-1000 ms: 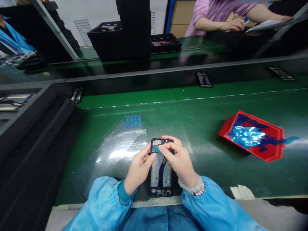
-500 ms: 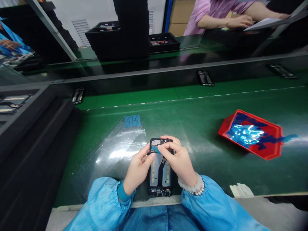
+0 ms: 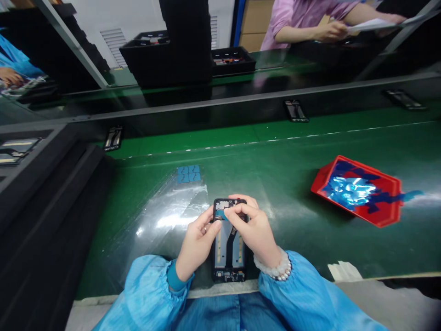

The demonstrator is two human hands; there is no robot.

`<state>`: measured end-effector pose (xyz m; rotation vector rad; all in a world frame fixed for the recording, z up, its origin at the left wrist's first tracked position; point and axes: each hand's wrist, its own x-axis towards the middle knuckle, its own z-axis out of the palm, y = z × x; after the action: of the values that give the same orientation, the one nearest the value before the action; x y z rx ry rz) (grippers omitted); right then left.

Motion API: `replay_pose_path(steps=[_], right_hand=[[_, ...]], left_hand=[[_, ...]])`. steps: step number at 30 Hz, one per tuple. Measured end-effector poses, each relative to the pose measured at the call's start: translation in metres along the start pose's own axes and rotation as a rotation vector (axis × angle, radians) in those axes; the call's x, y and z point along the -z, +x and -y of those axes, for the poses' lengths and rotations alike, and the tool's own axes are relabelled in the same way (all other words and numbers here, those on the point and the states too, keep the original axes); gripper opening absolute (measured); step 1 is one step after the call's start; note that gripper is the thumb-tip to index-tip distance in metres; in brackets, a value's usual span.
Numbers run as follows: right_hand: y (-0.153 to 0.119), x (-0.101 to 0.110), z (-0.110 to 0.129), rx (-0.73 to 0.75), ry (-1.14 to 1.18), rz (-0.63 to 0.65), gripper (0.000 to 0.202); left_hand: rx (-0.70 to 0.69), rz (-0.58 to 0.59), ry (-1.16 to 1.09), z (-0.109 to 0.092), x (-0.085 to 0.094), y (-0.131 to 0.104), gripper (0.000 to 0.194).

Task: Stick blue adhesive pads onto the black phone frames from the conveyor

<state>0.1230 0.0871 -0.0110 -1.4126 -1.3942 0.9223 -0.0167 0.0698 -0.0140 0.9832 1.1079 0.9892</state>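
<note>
An opened phone frame [image 3: 223, 250] lies upright in front of me at the bench's front edge, with a black ribbon cable down its middle. My left hand [image 3: 197, 241] grips its upper left side, fingers behind the edge and thumb on top. My right hand [image 3: 257, 228] is at its upper right; thumb and index finger press together on a small blue piece [image 3: 219, 214] near the top, the other fingers round the far edge. Left of the phone's top, several blue stickers [image 3: 188, 174] sit on a clear sheet [image 3: 168, 207].
A red bin [image 3: 386, 214] with shiny blue film stands at the right. Black foam trays [image 3: 51, 220] fill the left side. Other phone frames [image 3: 296, 111] lie along the back ledge. Beyond it, a person in pink [image 3: 296, 23] holds paper.
Both hands and the phone have hardly moved. The person's hands at the back have shifted with the paper, and the view has moved slightly.
</note>
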Motion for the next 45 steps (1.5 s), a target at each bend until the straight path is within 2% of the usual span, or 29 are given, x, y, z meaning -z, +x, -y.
replay_pose_path(steps=[11,29,36,45], right_hand=[[-0.002,0.001,0.002,0.059,-0.023,-0.002,0.017],[-0.005,0.0,0.001,0.108,0.024,0.056,0.013],[-0.015,-0.004,0.001,0.263,-0.139,-0.111,0.009],[-0.024,-0.012,0.005,0.353,-0.32,-0.23,0.007]], left_hand=[[-0.051,-0.142,-0.015,-0.001,-0.011,0.003,0.026],[-0.099,-0.198,0.04,-0.001,-0.015,0.0,0.018],[-0.154,-0.232,0.077,-0.003,-0.021,-0.007,0.013],[-0.198,-0.215,0.127,0.0,-0.023,-0.012,0.014]])
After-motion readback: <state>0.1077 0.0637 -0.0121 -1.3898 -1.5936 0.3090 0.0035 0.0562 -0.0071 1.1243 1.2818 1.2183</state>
